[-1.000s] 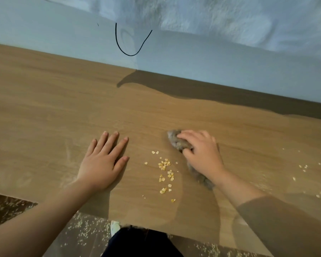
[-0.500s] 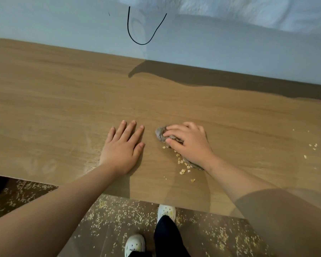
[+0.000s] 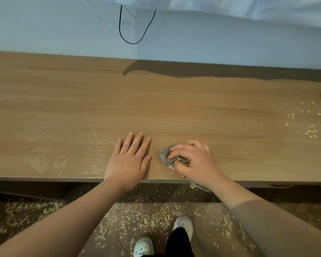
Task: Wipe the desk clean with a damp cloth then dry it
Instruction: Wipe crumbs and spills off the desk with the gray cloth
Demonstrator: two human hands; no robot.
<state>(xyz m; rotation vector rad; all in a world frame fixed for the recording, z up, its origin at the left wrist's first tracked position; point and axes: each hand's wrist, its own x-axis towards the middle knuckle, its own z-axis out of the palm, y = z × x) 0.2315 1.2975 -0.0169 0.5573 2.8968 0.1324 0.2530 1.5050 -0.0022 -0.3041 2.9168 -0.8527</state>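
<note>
Grey cloth (image 3: 165, 154) bunched in right hand (image 3: 195, 162) at desk (image 3: 63, 108) edge, left hand (image 3: 127, 160) flat (fingers straight). Crumbs (image 3: 312, 131) wait far right; no drying yet.

The left grip (image 3: 128, 160) lay flat and palm down on the counter (image 3: 156, 108), just inside its near edge. Its four fingers (image 3: 137, 143) were straight and close together, pointing toward the counter's far edge, with the thumb angled out to the side. The wrist crossed the near edge, and the bare left forearm (image 3: 72, 216) ran back off the counter. The right grip (image 3: 193, 162) sat beside it at the same near edge, not touching it. Its knuckles were raised and its fingers (image 3: 182, 149) curled over a bunched grey cloth (image 3: 165, 154), pressing it to the counter. The right forearm (image 3: 228, 191) hung past the near edge, and a sleeve (image 3: 276, 229) covered it further back.
</note>
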